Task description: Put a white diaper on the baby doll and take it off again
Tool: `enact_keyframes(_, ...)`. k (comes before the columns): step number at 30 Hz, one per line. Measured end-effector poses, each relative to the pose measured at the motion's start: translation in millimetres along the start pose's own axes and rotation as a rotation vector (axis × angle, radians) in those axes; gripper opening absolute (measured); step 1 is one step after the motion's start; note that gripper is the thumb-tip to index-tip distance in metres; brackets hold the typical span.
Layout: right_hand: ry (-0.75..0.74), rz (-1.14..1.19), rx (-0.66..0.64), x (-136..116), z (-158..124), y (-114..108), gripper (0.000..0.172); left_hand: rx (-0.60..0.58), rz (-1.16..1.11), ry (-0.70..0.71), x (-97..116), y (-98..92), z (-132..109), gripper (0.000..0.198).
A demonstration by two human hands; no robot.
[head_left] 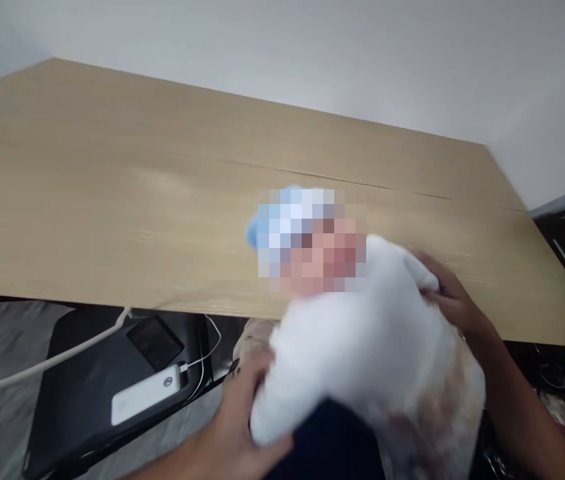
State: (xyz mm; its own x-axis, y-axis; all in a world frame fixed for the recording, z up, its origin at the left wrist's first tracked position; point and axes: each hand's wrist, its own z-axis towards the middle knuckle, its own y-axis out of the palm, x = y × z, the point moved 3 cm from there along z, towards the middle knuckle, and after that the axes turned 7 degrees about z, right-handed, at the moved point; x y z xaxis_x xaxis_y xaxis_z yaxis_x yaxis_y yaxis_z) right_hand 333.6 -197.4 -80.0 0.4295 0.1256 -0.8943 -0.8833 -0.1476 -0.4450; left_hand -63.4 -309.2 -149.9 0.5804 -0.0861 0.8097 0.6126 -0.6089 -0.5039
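A doll dressed in white clothing lies across my lap at the table's front edge, its head with a light blue cap resting over the wooden table. My left hand grips the white garment at its lower left side. My right hand holds the garment at its upper right, fingers curled into the cloth. The picture is smeared by motion.
Below the table on the left stands a black stool or case with a white power bank, a dark phone and white cables on it. Dark clutter sits at the far right. A white wall rises behind the table.
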Motion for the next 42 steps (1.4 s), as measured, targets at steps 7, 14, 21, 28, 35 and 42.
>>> enact_keyframes(7, 0.057, -0.111, -0.294, -9, -82, 64, 0.055, -0.061, -0.113, -0.073, -28, 56.6, -83, 0.061)
enact_keyframes(14, -0.039, -0.234, -0.223, 50, -98, 124, 0.053, 0.001, 0.032, -0.102, -24, 48.7, -102, 0.064)
enact_keyframes(21, -0.002, -0.045, -0.287, 108, -89, 153, 0.043, -0.007, 0.07, -0.177, -33, 50.4, -108, 0.065)
enact_keyframes(28, -0.004, -0.124, -0.248, 129, -95, 146, 0.043, -0.151, 0.21, -0.263, -34, 33.8, -112, 0.065)
enact_keyframes(35, 0.051, -0.037, -0.263, 55, -126, 116, 0.033, 0.013, 0.523, -0.124, -26, 13.6, -113, 0.07)
enact_keyframes(42, 0.183, 0.054, -0.211, 33, -129, 124, 0.032, 0.07, 0.326, 0.307, 26, 31.9, -31, 0.056)
